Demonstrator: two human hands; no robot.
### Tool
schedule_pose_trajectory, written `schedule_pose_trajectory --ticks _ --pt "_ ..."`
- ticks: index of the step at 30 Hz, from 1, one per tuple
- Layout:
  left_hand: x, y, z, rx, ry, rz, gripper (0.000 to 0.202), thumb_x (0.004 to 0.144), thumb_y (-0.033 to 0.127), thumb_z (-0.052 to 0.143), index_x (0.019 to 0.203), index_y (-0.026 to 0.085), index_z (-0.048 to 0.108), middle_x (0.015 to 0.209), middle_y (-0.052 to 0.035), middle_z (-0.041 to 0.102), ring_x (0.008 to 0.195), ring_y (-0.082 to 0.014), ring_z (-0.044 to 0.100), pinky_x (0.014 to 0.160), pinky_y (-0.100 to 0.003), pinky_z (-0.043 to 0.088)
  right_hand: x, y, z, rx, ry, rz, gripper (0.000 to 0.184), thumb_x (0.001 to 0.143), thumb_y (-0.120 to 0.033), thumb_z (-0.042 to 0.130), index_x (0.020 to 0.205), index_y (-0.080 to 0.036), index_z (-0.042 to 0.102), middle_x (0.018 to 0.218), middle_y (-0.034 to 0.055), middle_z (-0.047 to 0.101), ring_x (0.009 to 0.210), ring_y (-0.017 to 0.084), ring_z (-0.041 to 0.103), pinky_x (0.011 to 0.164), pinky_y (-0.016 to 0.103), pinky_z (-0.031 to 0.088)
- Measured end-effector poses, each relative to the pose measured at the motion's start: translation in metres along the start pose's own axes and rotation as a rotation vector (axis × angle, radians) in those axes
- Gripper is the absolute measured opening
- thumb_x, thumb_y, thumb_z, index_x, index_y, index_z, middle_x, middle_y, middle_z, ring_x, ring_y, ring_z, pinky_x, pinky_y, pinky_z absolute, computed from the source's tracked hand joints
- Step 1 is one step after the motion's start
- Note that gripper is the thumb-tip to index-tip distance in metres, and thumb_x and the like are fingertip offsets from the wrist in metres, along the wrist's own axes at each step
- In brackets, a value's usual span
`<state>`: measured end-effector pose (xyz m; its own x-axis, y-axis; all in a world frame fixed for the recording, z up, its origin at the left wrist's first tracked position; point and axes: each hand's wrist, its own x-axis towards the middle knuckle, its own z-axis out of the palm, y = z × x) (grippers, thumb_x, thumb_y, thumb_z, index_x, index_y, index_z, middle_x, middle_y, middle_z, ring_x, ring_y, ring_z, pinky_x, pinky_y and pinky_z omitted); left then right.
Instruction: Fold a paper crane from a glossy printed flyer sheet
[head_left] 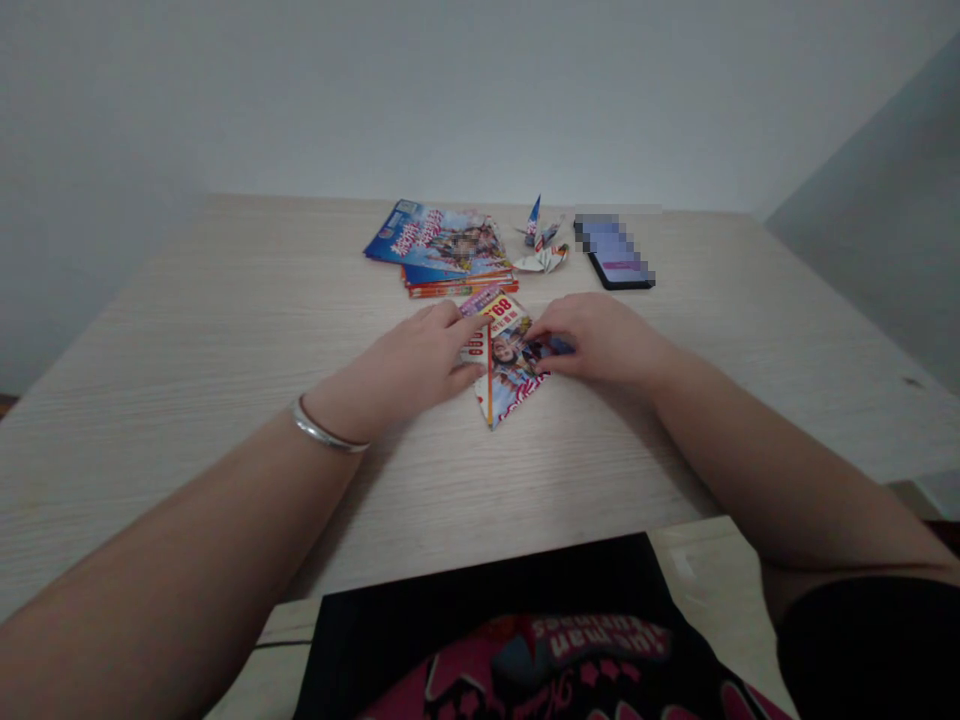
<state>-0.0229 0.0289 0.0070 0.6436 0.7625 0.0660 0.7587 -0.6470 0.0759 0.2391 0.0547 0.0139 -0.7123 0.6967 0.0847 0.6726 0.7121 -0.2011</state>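
Observation:
A folded sheet of printed paper [510, 375], diamond-like in outline with a point toward me, lies on the table between my hands. My left hand [420, 360], with a silver bangle at the wrist, rests on its left side; the index finger and thumb are spread apart on the paper. On the right side, my right hand [600, 340] has its thumb and fingers curled around a dark blue flap of the sheet. Part of that flap is hidden beneath the fingers.
Behind the paper lies a stack of colourful printed leaflets [442, 245]. To its right are two folded paper cranes, one blue [534, 232] and one mostly white [544, 261]. A black-edged phone [619, 255] lies farther right. A pale wall [480, 100] borders the wood-grain table [225, 330].

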Motion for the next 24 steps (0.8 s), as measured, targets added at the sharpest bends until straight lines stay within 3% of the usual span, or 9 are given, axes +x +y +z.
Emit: schedule_pose_trajectory --ticks 5,10,14,17,20,22,23,24 --pt "0.004 -0.01 0.013 -0.186 0.041 0.062 0.089 0.094 0.05 0.06 0.164 0.007 0.024 0.163 -0.0253 0.04 0.148 -0.0363 0.043 0.124 -0.05 0.035 0.0 -0.003 0.005 -0.041 0.019 -0.02 0.041 0.087 -0.045 0.077 0.121 -0.021 0.077 0.12 0.0114 0.075 0.111 0.029 0.067 0.098 0.042 0.049" --pt "0.008 -0.016 0.013 -0.248 0.002 -0.011 0.101 0.085 0.058 0.07 0.162 0.007 0.029 0.162 -0.0273 0.041 0.149 -0.0402 0.044 0.124 -0.054 0.034 -0.003 0.004 0.008 -0.009 0.034 -0.038 0.039 0.09 -0.038 0.075 0.125 -0.022 0.075 0.13 0.0115 0.073 0.118 0.029 0.066 0.104 0.044 0.049" --pt "0.009 -0.014 0.009 -0.277 0.048 -0.068 0.106 0.075 0.05 0.081 0.161 0.011 0.033 0.161 -0.0242 0.044 0.148 -0.0402 0.043 0.122 -0.053 0.037 -0.003 0.006 0.008 -0.033 0.026 -0.056 0.038 0.093 -0.035 0.071 0.128 -0.021 0.074 0.135 0.0108 0.072 0.123 0.029 0.064 0.11 0.047 0.047" --pt "0.008 -0.01 0.006 -0.338 0.142 -0.099 0.09 0.08 0.038 0.076 0.157 0.012 0.039 0.152 -0.0206 0.053 0.138 -0.0343 0.053 0.116 -0.048 0.044 -0.004 0.004 0.006 -0.094 0.004 -0.074 0.038 0.096 -0.035 0.067 0.129 -0.019 0.073 0.139 0.0121 0.071 0.125 0.03 0.064 0.111 0.049 0.046" --pt "0.006 -0.01 0.001 -0.432 0.168 -0.146 0.069 0.085 0.028 0.067 0.15 0.015 0.047 0.116 -0.0112 0.071 0.097 -0.0229 0.068 0.085 -0.036 0.056 -0.005 0.001 0.005 -0.15 0.005 -0.066 0.04 0.098 -0.037 0.064 0.131 -0.016 0.073 0.14 0.0135 0.07 0.125 0.031 0.064 0.11 0.048 0.047" --pt "0.005 -0.013 -0.005 -0.431 0.096 -0.117 0.046 0.086 0.024 0.063 0.131 0.016 0.063 0.092 -0.0048 0.071 0.076 -0.0182 0.064 0.068 -0.03 0.051 -0.007 0.001 0.004 -0.194 0.014 -0.038 0.041 0.098 -0.039 0.063 0.129 -0.014 0.073 0.137 0.0149 0.072 0.123 0.032 0.065 0.108 0.048 0.048" --pt "0.005 -0.014 -0.008 -0.371 0.05 -0.058 0.026 0.089 0.022 0.059 0.112 0.019 0.072 0.091 -0.0044 0.072 0.081 -0.018 0.065 0.074 -0.03 0.051 -0.007 0.001 0.004 -0.217 0.014 -0.024 0.041 0.098 -0.041 0.062 0.127 -0.013 0.074 0.134 0.0161 0.073 0.121 0.033 0.066 0.107 0.049 0.048" --pt "0.005 -0.016 -0.012 -0.311 -0.002 0.004 0.018 0.09 0.019 0.058 0.096 0.021 0.075 0.091 -0.0038 0.073 0.087 -0.0188 0.066 0.081 -0.031 0.051 -0.008 0.001 0.003 -0.237 0.015 -0.013 0.043 0.098 -0.043 0.062 0.125 -0.013 0.075 0.132 0.0173 0.074 0.12 0.035 0.066 0.106 0.051 0.048"
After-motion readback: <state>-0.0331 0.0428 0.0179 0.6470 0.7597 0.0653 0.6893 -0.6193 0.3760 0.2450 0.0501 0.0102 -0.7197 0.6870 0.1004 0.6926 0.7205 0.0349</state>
